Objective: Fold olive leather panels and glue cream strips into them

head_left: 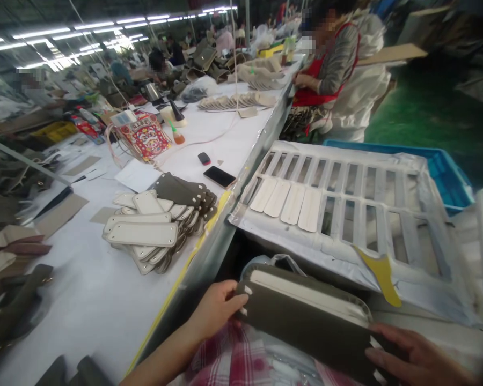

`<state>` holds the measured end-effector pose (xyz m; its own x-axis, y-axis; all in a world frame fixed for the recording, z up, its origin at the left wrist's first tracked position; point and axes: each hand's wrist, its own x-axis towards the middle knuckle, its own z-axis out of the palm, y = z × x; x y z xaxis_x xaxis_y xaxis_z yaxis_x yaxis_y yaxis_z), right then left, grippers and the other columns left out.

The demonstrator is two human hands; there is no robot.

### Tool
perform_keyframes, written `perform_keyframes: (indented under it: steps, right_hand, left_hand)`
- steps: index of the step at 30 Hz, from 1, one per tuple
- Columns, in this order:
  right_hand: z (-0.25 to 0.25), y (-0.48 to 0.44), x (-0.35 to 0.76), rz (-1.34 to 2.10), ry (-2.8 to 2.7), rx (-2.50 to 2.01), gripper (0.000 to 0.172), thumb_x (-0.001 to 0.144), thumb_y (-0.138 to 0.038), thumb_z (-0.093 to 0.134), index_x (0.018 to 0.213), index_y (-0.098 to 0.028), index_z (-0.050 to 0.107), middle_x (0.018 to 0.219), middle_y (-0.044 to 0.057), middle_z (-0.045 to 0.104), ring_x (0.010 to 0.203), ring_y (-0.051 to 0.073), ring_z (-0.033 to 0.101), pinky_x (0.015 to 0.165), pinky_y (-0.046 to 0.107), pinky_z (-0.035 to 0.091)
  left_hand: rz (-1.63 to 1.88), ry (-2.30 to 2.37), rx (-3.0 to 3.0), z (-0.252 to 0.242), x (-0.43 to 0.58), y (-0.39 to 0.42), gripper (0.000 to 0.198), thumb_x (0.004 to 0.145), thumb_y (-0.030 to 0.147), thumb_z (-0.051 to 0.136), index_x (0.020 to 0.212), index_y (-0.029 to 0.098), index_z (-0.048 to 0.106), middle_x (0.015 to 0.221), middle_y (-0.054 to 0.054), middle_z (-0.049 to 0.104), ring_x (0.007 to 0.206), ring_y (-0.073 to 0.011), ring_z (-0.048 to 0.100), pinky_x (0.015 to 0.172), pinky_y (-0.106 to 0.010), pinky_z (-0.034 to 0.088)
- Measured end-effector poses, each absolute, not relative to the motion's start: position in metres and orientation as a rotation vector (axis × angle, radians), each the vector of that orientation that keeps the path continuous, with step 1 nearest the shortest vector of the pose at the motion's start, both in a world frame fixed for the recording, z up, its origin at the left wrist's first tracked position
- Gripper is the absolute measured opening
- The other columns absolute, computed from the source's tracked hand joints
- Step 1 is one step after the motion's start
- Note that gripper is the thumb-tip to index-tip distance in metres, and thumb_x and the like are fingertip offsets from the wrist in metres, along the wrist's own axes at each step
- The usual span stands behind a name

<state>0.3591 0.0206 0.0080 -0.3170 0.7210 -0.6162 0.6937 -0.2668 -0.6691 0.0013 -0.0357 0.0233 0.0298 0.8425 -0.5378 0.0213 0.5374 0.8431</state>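
Across my lap lies a long dark olive leather bag piece (301,321), held at both ends. A pale strip (309,292) runs along its upper side, and small white tabs show near each end. My left hand (215,308) is closed on the left end, with the thumb on its face. The right end is in my right hand (412,348), closed around it with fingers beside the white tabs. Beyond the piece, several pale oblong panels (290,203) sit on a slotted white rack (342,187). A yellow strip (382,276) hangs over the rack's near edge.
On the white table (84,289) to the left, oblong leather pieces (145,230) lie heaped near the yellow-taped edge. Behind them are a phone (219,176) and a patterned red bag (147,136). Beyond the rack stands a blue bin (446,171); a co-worker (338,59) sits farther off.
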Motion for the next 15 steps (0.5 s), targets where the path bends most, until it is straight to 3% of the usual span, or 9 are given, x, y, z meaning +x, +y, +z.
perform_keyframes:
  steps: [4, 9, 15]
  right_hand:
    - [0.003, 0.027, 0.354, 1.778, -1.416, -1.896, 0.03, 0.054, -0.06, 0.065, 0.068, -0.034, 0.057, 0.062, 0.006, 0.058, 0.051, 0.02, 0.052, 0.042, 0.03, 0.039]
    - [0.008, 0.046, 0.345, 1.677, -1.455, -1.994, 0.027, 0.057, -0.058, 0.065, 0.067, -0.034, 0.057, 0.059, 0.007, 0.056, 0.053, 0.02, 0.051, 0.044, 0.032, 0.038]
    - [0.002, 0.049, 0.347, 1.652, -1.466, -1.956, 0.029, 0.056, -0.06, 0.065, 0.067, -0.033, 0.062, 0.075, 0.009, 0.064, 0.073, 0.025, 0.057, 0.065, 0.034, 0.047]
  left_hand:
    - [0.685, 1.504, 0.925, 0.018, 0.007, -0.021, 0.034, 0.079, 0.048, 0.052, 0.072, 0.014, 0.055, 0.062, 0.002, 0.056, 0.044, -0.0087, 0.05, 0.038, -0.019, 0.041]
    - [0.57, 1.671, 1.161, 0.012, 0.001, 0.001, 0.04, 0.077, 0.052, 0.053, 0.059, 0.016, 0.05, 0.045, 0.006, 0.045, 0.042, -0.0083, 0.044, 0.042, -0.019, 0.033]
    - [0.596, 1.72, 1.299, 0.0, -0.001, 0.009, 0.037, 0.073, 0.047, 0.058, 0.056, 0.015, 0.053, 0.051, 0.005, 0.046, 0.052, -0.0087, 0.042, 0.049, -0.02, 0.029]
